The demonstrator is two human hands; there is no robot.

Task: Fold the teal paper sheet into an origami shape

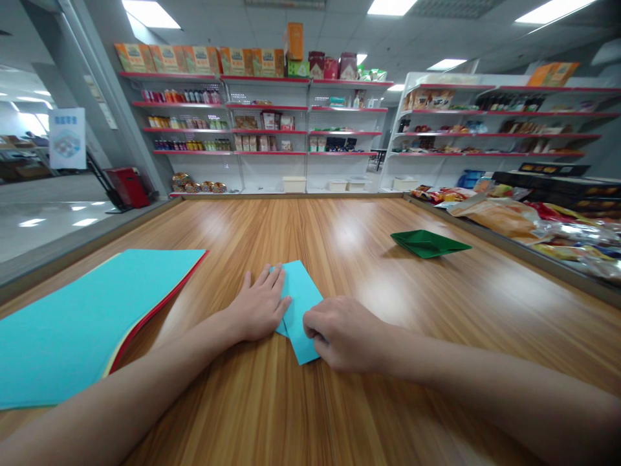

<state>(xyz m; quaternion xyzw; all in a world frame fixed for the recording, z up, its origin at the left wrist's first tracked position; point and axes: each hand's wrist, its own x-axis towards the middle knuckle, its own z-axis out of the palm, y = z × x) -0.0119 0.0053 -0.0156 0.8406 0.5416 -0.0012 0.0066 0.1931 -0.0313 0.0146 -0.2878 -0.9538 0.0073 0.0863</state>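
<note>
On table [233, 414]: left hand [259, 307] flat, thumb spread wide, on folded blue paper [299, 288]; right hand [342, 332] curled at paper's right edge, can't tell if pinching.

Before you, the wood-grain counter [242, 414] carries a stack of coloured sheets [97, 317], blue uppermost, near its left edge. A folded blue paper [299, 298] lies between the side edges, a folded green paper [429, 244] nearer the right edge.
</note>
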